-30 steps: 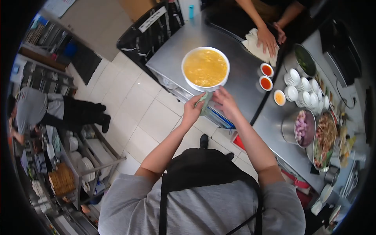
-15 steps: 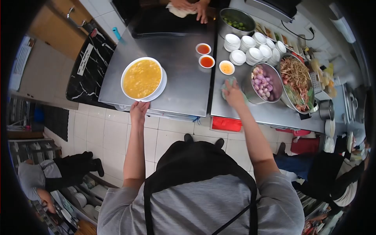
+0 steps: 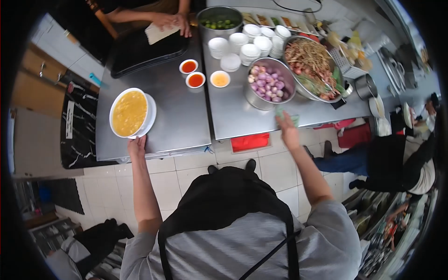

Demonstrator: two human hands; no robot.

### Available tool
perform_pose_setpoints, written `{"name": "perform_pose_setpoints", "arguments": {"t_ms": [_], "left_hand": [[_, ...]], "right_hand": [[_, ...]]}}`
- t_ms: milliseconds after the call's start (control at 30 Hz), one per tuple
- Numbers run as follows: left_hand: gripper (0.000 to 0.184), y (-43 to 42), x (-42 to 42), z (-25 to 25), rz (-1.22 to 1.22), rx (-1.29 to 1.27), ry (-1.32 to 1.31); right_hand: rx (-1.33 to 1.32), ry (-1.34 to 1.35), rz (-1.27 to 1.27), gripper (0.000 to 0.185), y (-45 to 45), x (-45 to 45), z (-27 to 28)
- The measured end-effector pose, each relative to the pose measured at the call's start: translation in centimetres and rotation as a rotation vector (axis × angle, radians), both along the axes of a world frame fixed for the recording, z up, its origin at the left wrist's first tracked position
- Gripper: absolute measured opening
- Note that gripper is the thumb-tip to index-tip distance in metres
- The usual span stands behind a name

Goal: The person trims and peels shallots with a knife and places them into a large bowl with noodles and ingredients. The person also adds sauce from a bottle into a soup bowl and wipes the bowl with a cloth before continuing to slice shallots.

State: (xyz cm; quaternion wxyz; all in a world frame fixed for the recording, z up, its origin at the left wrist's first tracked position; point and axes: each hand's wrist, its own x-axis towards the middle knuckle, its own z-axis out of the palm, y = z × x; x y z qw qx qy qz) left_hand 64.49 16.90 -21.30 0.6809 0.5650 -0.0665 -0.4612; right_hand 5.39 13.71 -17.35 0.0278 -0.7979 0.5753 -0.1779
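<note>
A white bowl of yellow soup (image 3: 129, 113) stands on a white plate (image 3: 150, 114) at the left part of the steel counter. My left hand (image 3: 137, 145) is at the plate's near edge, its fingers partly hidden beneath the rim. Over on the right, my right hand (image 3: 286, 125) rests on a pale green cloth (image 3: 293, 118) at the counter's front edge, just below a steel pot of shallots (image 3: 270, 84). Its fingers look spread over the cloth.
Two cups of red sauce (image 3: 195, 80) and a cup of orange sauce (image 3: 220, 79) stand mid-counter. Behind are stacked white dishes (image 3: 250, 50), a pot of green limes (image 3: 219, 23) and a black tray (image 3: 148, 52). A co-worker's hands (image 3: 171, 22) hold a cloth. Other people stand lower left and right.
The view has swung right. My left hand has gone from the cloth to the plate under the bowl. My right hand has moved right with the cloth, past the orange sauce to below the shallots.
</note>
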Motion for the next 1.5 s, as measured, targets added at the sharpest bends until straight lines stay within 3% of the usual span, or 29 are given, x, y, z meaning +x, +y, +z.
{"name": "perform_pose_setpoints", "arguments": {"t_ms": [100, 233, 333, 400, 433, 467, 500, 533, 600, 667, 833, 900, 933, 1000, 1133, 1267, 1333, 1500], "left_hand": [[0.028, -1.8, 0.2, 0.2, 0.038, 0.036, -0.003], [0.026, -4.4, 0.8, -0.7, 0.027, 0.007, 0.009], [0.025, -5.6, 1.1, -1.6, 0.108, -0.019, 0.084], [0.025, -5.9, 0.1, -0.5, 0.136, -0.067, 0.083], [0.026, -5.7, -0.6, -0.2, 0.158, -0.085, 0.085], [0.026, -5.6, -1.0, 0.1, 0.175, -0.099, 0.08], [0.026, -5.4, -1.3, 0.4, 0.192, -0.105, 0.107], [0.027, -4.8, -1.6, 0.5, 0.207, -0.109, 0.134], [0.03, -3.1, -1.5, -0.4, 0.258, -0.005, 0.099], [0.032, -1.0, -3.6, -0.3, 0.395, 0.054, 0.091], [0.028, 8.0, -11.0, -1.1, 0.627, 0.166, -0.059], [0.021, 12.6, -15.4, -1.5, 0.66, 0.325, -0.086], [0.018, 15.3, -18.1, -1.2, 0.624, 0.392, -0.124], [0.018, 20.5, -23.3, -1.5, 0.632, 0.608, -0.212], [0.014, 31.5, -35.8, -4.5, 0.709, 0.988, -0.226], [0.018, 38.2, -49.8, -5.8, 0.712, 1.41, -0.007], [0.02, 42.2, -56.4, -10.2, 0.625, 1.584, 0.095], [0.02, 42.3, -63.7, -6.7, 0.793, 1.539, 0.321]], "right_hand": [[-0.007, 0.043, -0.307, 0.049, -2.2, -8.6, -0.4], [0.047, 0.013, -0.387, 0.047, -5.8, -17.3, 0.5], [0.057, 0.209, -0.413, 0.048, -7.1, -20.4, 0.5], [0.063, -0.086, -0.442, 0.04, -6.4, -21.0, 4.3], [0.234, -0.018, -0.539, 0.034, -5.9, -20.7, 7.6], [0.504, -0.231, -0.58, 0.034, -5.5, -19.0, 13.1], [0.48, -0.216, -0.329, 0.032, -6.5, -21.2, 13.5], [0.419, -0.442, -0.172, 0.028, -7.8, -20.1, 16.5], [0.4, -0.547, -0.132, 0.025, -12.9, -17.9, 21.5], [0.125, -0.524, 0.023, 0.023, -20.3, -16.3, 22.4], [0.094, -0.378, 0.168, 0.018, -39.4, -10.4, 17.1], [-0.174, 0.0, 0.194, 0.02, -47.2, -8.2, 12.3], [-0.162, 0.192, 0.211, 0.024, -50.3, -7.3, 10.0], [-0.296, 0.386, 0.151, 0.032, -60.2, -7.7, -0.2], [-0.12, 0.352, 0.236, 0.032, -60.4, -1.3, -1.2], [-0.023, 0.324, 0.196, 0.033, -59.2, 3.8, -1.5], [0.004, 0.321, 0.169, 0.033, -58.1, 4.9, -1.4], [0.058, 0.297, 0.164, 0.034, -55.9, 6.5, -1.5]]}}
